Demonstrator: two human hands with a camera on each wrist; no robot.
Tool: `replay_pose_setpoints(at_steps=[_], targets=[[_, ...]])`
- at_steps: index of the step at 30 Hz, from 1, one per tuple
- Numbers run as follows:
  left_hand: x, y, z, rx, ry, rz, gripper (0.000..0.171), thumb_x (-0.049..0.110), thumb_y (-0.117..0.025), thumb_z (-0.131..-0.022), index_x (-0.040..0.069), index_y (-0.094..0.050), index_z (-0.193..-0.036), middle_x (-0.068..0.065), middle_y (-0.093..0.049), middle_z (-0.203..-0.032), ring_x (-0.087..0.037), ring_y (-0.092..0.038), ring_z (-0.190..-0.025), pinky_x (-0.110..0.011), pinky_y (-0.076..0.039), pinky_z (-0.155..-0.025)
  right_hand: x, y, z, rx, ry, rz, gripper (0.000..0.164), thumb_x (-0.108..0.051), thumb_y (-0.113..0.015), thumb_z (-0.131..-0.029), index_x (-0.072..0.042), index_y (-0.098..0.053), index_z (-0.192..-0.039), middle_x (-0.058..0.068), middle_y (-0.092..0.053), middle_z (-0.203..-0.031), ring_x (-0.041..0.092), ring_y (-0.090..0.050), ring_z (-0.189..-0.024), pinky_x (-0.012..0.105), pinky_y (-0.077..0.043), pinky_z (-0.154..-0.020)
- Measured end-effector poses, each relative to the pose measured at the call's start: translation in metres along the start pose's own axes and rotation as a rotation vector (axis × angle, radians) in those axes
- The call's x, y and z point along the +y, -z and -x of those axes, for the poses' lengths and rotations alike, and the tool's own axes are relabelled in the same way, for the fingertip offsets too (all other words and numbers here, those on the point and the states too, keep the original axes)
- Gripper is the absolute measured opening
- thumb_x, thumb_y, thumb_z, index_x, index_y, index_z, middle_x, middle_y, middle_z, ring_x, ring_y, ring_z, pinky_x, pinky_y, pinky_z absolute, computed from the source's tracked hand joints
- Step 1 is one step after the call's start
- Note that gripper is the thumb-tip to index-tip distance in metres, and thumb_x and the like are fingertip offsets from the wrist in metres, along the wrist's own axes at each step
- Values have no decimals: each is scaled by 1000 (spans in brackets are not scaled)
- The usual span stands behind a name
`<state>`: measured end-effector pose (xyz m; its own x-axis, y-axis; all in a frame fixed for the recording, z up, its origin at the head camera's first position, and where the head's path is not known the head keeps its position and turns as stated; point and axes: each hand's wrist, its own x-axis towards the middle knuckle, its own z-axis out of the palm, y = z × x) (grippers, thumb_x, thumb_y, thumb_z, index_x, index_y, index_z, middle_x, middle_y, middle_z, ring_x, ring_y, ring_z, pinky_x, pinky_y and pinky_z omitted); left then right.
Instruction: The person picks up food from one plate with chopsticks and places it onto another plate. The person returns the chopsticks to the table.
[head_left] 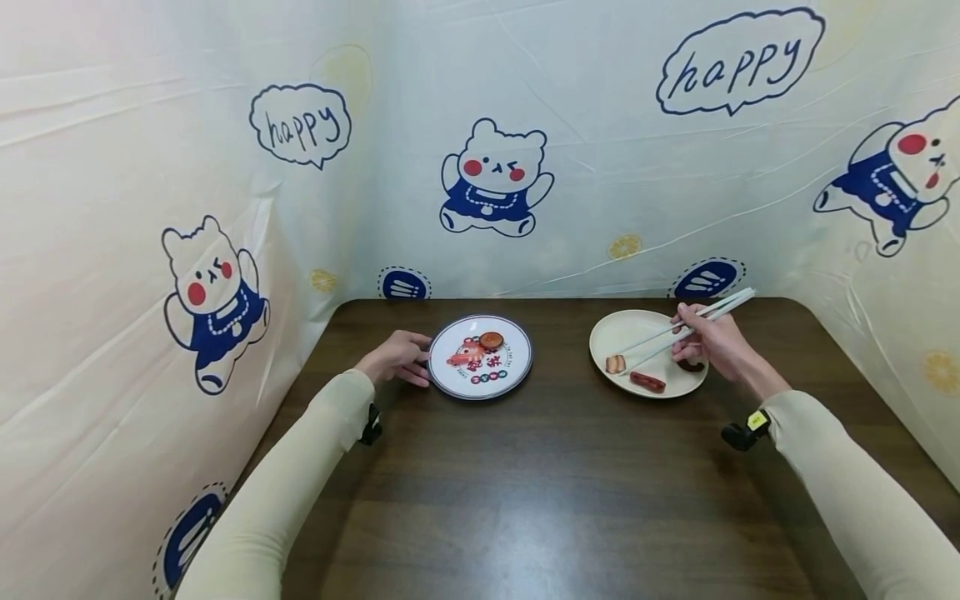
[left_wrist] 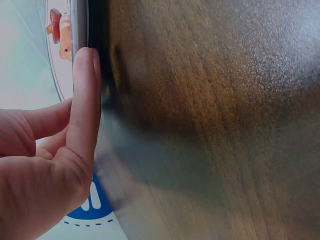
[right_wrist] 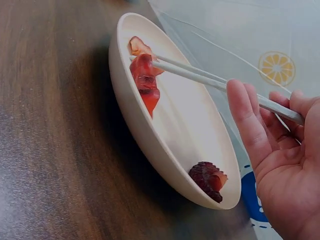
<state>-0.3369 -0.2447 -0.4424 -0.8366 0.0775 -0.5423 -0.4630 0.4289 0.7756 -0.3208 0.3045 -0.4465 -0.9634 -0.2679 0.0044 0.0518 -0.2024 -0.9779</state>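
My left hand [head_left: 397, 357] pinches the left rim of a white plate [head_left: 442, 379] with a dark blue edge. A shrimp-like orange piece [head_left: 467, 354] and a round brown piece [head_left: 491, 340] lie on its printed middle. In my right hand [head_left: 712, 337] is a pair of white chopsticks [head_left: 723, 307], held over a cream plate [head_left: 626, 323]. Their tips straddle a small pale-brown food piece [head_left: 615, 363]; whether they squeeze it I cannot tell. Beside it lies a red sausage [head_left: 647, 382]. A dark piece with a scalloped edge [right_wrist: 206, 180] sits below my right hand.
Both plates stand near the back edge of a dark wooden table [head_left: 525, 492]. A pale printed curtain [head_left: 585, 183] hangs close behind and on both sides.
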Motion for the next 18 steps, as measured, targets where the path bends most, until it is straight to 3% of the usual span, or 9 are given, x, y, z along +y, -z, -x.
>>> replay_pose_setpoints(at_steps=[9, 18], targets=[[1, 1, 0, 9, 8, -3, 51, 7, -51, -98, 10, -35, -146, -23, -58, -105, -31, -67, -76, -42, -58, -71, -3, 3, -2, -61, 18, 2, 34, -22, -47, -100, 11, -44, -106, 13, -62, -80, 25, -66, -60, 46, -58, -58], [1, -1, 0, 9, 8, -2, 51, 7, -51, -98, 10, -35, -146, -23, -58, -104, -30, -67, -76, -42, -58, -71, -13, -7, -6, -50, 24, 187, 44, -27, -50, -99, 15, -45, -110, 24, -61, -80, 29, -66, -60, 47, -57, -57]])
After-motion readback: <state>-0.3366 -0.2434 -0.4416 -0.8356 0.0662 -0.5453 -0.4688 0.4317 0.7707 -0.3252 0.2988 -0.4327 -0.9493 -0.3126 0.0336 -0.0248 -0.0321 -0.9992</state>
